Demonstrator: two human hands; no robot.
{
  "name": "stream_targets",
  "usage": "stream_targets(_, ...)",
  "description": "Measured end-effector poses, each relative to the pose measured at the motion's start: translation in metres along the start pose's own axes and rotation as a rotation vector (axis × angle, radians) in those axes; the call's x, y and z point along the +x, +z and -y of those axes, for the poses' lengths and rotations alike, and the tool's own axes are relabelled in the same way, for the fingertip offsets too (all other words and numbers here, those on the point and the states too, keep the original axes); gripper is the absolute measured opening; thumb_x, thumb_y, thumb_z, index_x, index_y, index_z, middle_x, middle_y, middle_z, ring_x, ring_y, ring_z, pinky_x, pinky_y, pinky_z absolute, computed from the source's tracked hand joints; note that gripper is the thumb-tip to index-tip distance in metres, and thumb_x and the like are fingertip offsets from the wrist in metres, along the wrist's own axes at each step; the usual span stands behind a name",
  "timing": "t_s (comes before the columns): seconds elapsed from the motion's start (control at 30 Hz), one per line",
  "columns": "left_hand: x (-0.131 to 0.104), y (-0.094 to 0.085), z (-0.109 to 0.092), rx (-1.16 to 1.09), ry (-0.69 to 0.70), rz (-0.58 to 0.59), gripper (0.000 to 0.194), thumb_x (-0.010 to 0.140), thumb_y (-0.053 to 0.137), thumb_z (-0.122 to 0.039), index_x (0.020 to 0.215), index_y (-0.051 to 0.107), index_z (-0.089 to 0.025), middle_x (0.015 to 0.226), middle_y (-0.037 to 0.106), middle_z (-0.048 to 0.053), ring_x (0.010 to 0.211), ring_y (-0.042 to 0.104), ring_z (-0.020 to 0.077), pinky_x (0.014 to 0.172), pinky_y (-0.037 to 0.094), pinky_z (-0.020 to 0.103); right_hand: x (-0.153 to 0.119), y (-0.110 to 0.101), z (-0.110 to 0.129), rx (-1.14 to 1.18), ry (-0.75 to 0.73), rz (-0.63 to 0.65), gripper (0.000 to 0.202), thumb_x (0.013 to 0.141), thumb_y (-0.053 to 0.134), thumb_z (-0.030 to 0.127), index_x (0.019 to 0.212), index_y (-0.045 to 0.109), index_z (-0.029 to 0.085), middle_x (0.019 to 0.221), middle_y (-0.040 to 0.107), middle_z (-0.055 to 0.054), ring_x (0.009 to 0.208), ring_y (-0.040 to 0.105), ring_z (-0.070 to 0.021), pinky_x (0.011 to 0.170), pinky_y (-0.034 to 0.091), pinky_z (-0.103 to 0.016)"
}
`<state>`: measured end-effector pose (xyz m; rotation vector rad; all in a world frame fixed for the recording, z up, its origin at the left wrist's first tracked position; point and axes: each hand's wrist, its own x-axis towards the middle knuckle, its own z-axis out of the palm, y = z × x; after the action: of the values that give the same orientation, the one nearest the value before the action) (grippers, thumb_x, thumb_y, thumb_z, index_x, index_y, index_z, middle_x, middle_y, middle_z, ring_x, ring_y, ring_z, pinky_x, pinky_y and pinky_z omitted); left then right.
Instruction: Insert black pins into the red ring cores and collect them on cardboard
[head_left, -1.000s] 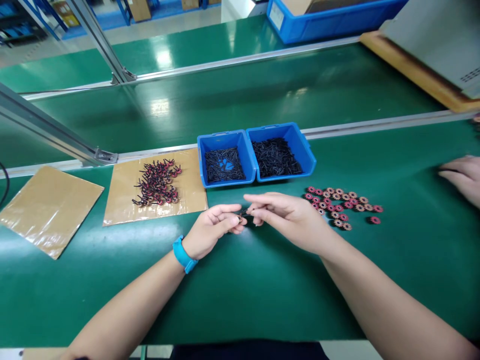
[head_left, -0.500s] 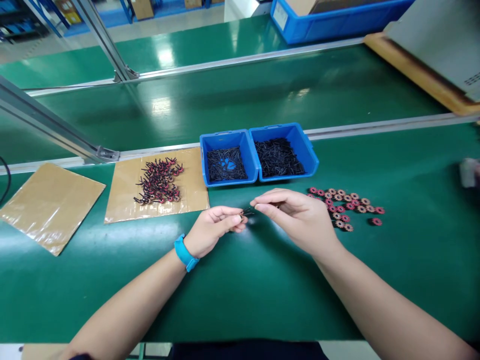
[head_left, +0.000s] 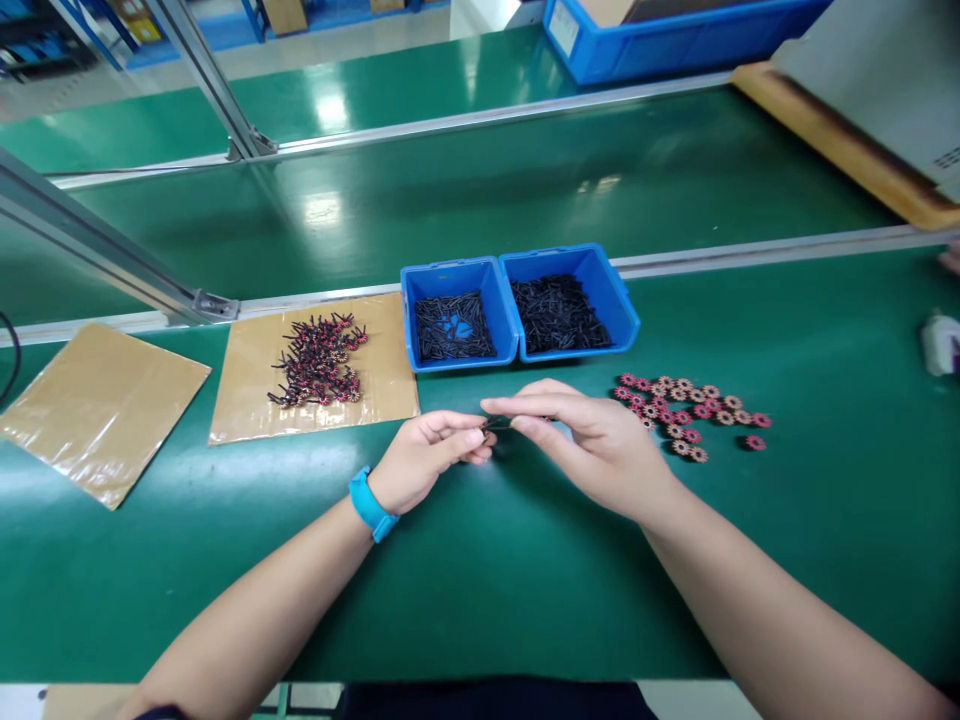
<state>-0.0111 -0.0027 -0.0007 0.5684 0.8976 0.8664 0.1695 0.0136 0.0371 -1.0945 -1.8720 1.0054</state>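
My left hand [head_left: 426,455], with a teal band at the wrist, pinches a small copper-coloured ring piece [head_left: 487,436] with thin dark leads. My right hand [head_left: 589,440] is right beside it, its fingers closed around the dark leads; what lies deeper between those fingers is hidden. Red and tan toothed rings [head_left: 702,411] lie loose to the right of my right hand. Beyond my hands stand two blue bins, the left one [head_left: 506,350] and the right one [head_left: 622,335], both holding short black sleeves.
A pile of rings with black-sleeved leads [head_left: 319,362] rests on a brown sheet [head_left: 240,400]. Another brown sheet [head_left: 105,415] lies further left. Metal rails [head_left: 780,250] cross behind the bins. Part of another person's hand [head_left: 951,257] shows at the right edge.
My right hand has shifted slightly, its index fingertip moving left over the leads toward my left fingertips. My left hand keeps its grip. A person's hand now shows at the right edge.
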Motion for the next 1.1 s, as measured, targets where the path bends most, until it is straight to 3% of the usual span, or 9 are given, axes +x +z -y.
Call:
stream_targets(0.17,0.000,0.000,0.000,-0.022,-0.002,-0.001,0.031,0.058,0.080,-0.030,0.081,0.069,-0.014,0.073,0.072,0.003,0.063,0.063,0.0111,0.068,0.047,0.029,0.000,-0.003,-0.007,-0.046,0.103,-0.121,0.020,0.086,0.049,0.026,0.095,0.067,0.023,0.096,0.071,-0.006,0.086,0.065,-0.0181,0.080,0.051,-0.035)
stream_targets(0.37,0.001,0.000,0.000,-0.077,0.035,-0.006,0.028,0.057,0.080,-0.025,0.079,0.068,-0.015,0.072,0.073,0.001,0.061,0.063,0.0092,0.066,0.047,0.025,0.003,0.004,-0.009,-0.004,0.094,0.074,0.015,0.072,0.067,0.028,0.084,0.065,0.019,0.080,0.065,-0.005,0.067,0.061,-0.0149,0.063,0.053,-0.029)
stream_targets(0.57,0.001,-0.002,0.002,-0.071,0.042,-0.017,0.028,0.057,0.081,-0.022,0.078,0.064,-0.014,0.068,0.071,0.001,0.062,0.065,0.0099,0.067,0.047,0.024,0.003,0.009,-0.007,-0.046,-0.001,-0.006,0.003,0.078,0.061,0.021,0.077,0.063,0.020,0.075,0.062,-0.004,0.067,0.059,-0.0136,0.063,0.051,-0.027)
stream_targets(0.87,0.001,0.000,0.002,-0.045,0.051,0.000,0.029,0.055,0.081,-0.024,0.076,0.064,-0.014,0.067,0.071,0.000,0.061,0.063,0.0094,0.066,0.047,0.025,0.002,0.007,-0.007,-0.138,-0.103,0.062,0.007,0.080,0.058,0.014,0.075,0.060,0.019,0.072,0.059,-0.002,0.066,0.057,-0.0120,0.063,0.049,-0.025)
stream_targets(0.97,0.001,-0.001,0.002,-0.034,0.046,-0.004,0.029,0.056,0.081,-0.025,0.077,0.064,-0.014,0.066,0.070,0.000,0.060,0.063,0.0093,0.066,0.047,0.025,0.002,0.001,-0.008,-0.121,-0.098,0.115,0.004,0.080,0.059,0.017,0.083,0.062,0.019,0.077,0.061,-0.003,0.069,0.058,-0.0123,0.065,0.049,-0.026)
stream_targets(1.1,0.001,-0.002,0.002,-0.006,0.037,-0.014,0.030,0.057,0.081,-0.027,0.078,0.064,-0.014,0.068,0.071,0.001,0.061,0.063,0.0094,0.067,0.046,0.025,0.003,-0.006,-0.010,-0.113,-0.044,0.076,0.007,0.084,0.055,0.020,0.086,0.062,0.019,0.084,0.063,-0.005,0.075,0.060,-0.0137,0.066,0.049,-0.027)
